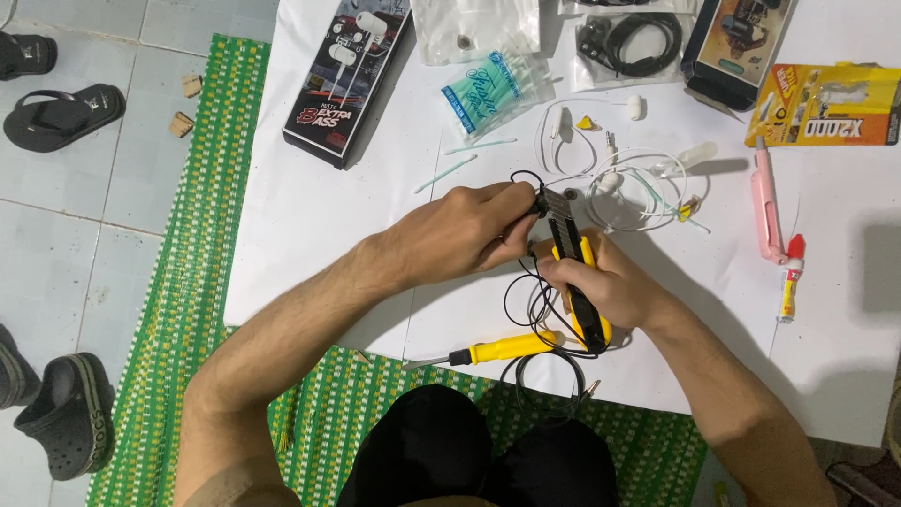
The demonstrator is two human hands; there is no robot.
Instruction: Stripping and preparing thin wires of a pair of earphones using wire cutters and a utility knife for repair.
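Black sandals (61, 115) at 9–10 o'clock on grey tile floor (103, 235), dark clogs (66, 413) at 8 o'clock. Green woven mat (202, 282) under white paper sheet (310, 225) covering the work area; no desk visible, all on the floor. Black earphone box (345, 80) at 11 o'clock, angled. Cotton swab pack (488, 89) at 12 o'clock, loose swabs (460, 160) just below it.

Left hand (460, 235) centre, fingers (511, 208) pinched together on black thin cable (526, 300) at its upper end, right against the blade tip. Yellow screwdriver (497, 350) at 6 o'clock, lying flat on the sheet, tip pointing left. Cable loops hang down past it toward the person's black shorts (469, 451).

Right hand (610, 286) just right of centre, fingers wrapped tight on yellow-black utility knife (577, 282), blade end up toward 12 o'clock, touching the cable.

White earphones (629, 188) tangled at 1 o'clock, just above the hands. Coiled black cable in bag (633, 47) at 12–1 o'clock. Pink tool (767, 202) at 2 o'clock, small glue tube (791, 277) at 3 o'clock, near it. Yellow glue card pack (826, 105) at 2 o'clock.
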